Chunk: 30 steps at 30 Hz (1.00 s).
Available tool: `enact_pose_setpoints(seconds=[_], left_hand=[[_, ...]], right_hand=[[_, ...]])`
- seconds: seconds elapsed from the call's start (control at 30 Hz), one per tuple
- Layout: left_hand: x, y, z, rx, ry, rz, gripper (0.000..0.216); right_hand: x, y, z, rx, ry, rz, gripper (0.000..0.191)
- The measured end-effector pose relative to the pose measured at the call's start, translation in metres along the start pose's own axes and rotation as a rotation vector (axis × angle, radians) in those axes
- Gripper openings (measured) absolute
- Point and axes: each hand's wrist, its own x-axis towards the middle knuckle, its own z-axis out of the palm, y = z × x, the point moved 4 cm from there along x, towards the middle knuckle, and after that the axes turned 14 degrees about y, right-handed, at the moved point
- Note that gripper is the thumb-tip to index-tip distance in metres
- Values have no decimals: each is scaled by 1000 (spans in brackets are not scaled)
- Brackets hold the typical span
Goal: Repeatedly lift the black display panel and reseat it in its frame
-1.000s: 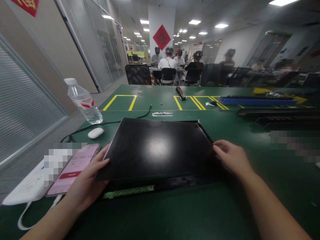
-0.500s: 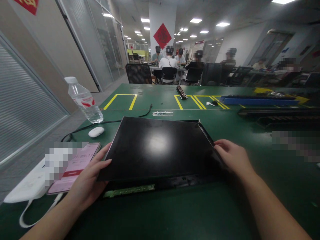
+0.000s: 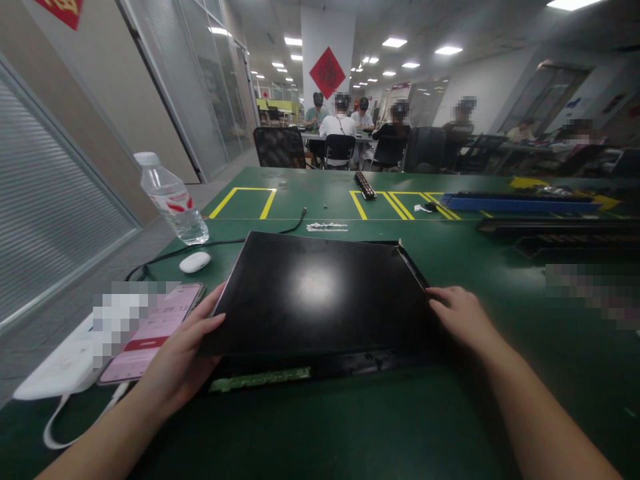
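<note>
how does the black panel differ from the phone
The black panel is much larger than the phone. The panel's surface is dark with a white glare, while the phone shows a lit pink display. The left hand grips the panel's edge; neither hand grips the phone. Both are flat and thin.

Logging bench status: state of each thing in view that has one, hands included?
Black panel: left side held raised
Black frame: under panel, partly covered
Left hand: gripping panel's left edge
Right hand: fingertips at right edge, exact hold unclear
Bottle: standing, capped
Phone: screen on
Black cable: visible connector unplugged
Ceiling lights: lit
</note>
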Motion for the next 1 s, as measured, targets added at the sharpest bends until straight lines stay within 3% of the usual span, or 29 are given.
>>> enact_pose_setpoints(seconds=[0.17, 0.33, 1.0], left_hand=[[1, -1, 1, 17, 51, -16, 82], [-3, 1, 5, 45, 77, -24, 82], [-1, -1, -2, 71, -7, 1, 81]], right_hand=[[3, 6, 7, 36, -70, -11, 40], [3, 10, 9, 150, -65, 113, 39], [3, 6, 7, 172, -57, 122, 38]])
